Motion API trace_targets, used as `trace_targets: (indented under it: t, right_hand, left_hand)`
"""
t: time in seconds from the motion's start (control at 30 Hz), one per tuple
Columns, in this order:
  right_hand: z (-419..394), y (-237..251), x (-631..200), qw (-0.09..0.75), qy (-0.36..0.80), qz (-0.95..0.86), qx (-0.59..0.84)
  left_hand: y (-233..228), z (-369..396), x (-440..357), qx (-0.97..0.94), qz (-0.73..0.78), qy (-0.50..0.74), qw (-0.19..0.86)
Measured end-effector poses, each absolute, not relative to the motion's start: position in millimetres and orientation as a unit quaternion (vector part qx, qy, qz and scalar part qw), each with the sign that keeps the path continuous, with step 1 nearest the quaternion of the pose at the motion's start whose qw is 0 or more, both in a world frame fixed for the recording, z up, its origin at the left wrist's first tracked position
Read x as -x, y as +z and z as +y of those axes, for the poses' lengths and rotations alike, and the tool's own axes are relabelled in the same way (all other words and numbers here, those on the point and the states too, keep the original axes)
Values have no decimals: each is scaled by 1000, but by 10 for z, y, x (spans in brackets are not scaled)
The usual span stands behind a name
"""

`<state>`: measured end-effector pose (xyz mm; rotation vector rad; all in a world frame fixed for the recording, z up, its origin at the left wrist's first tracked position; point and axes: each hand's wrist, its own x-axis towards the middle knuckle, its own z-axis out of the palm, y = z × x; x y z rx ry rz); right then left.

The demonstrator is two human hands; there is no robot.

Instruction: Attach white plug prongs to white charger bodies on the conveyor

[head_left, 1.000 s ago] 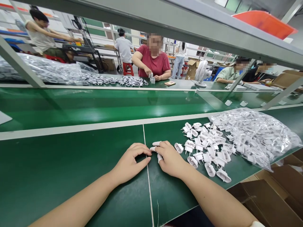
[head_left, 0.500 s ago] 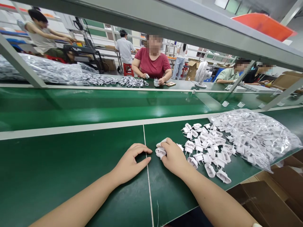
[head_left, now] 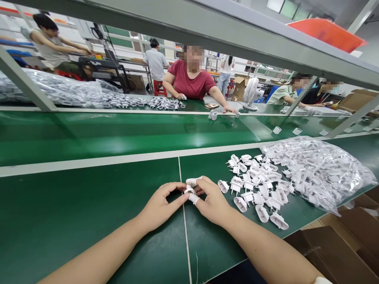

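Mid-frame, my left hand (head_left: pixel 158 203) and right hand (head_left: pixel 213 202) pinch a white plug part (head_left: pixel 189 191), likely light, stiff, best held by its edges.

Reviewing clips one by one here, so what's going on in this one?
The person's left hand and right hand together hold a small white plug over the green table. To the right lies a pile of loose plugs, beside a clear bag of more. Across the belt, a co-worker has one arm stretched out.

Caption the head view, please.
Left hand and right hand hold a white plug housing beside loose plug housings on a green workbench.
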<state>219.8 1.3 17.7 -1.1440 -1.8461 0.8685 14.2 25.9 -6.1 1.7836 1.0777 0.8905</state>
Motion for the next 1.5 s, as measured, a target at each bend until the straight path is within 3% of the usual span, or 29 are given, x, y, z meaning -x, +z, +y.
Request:
trace_targets:
  t: [0.63, 1.5]
  right_hand:
    - [16, 166, -2174, 425, 331, -725, 428]
    - [7, 181, -2164, 421, 329, -715, 451]
  left_hand:
    - [-3, 249, -123, -685, 390, 355, 502]
    - [25, 295, -126, -630, 423, 374, 534]
